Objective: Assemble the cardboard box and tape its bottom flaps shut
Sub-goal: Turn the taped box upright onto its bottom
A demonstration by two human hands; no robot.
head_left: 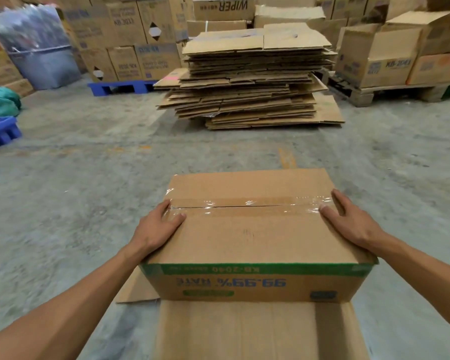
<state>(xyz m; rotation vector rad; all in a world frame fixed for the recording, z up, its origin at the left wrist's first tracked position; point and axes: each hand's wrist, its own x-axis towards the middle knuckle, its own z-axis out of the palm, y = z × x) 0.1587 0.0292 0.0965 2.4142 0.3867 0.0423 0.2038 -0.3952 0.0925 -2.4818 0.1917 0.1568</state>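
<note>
Far left: blue pallet [1,131] and a wrapped bundle [40,45], well clear of the job. Then the left hand [157,228], flat on the left end of the box [252,237], fingers [176,220] spread open and pressing the tape end down over the edge, not gripping anything. Box itself sitting upside down on the concrete floor [76,190], dead centre and close in, bottom flaps folded shut, clear tape [247,203] run along the centre seam from edge to edge. Looks basically done, just needs the ends rubbed down. Open top flaps [244,331] splayed out underneath toward the camera. Behind it, big stack of flat cardboard [252,81]. Over on the right, right hand [348,222] mirrored on the other end, fingers open and laid flat on the tape.

Handling guess: empty, so light and a bit floppy. Walls stiff-ish, flaps bendy. Best grabbed by both short ends, palms low near the corners, not by the loose flaps. Tape surface probably slick.
</note>
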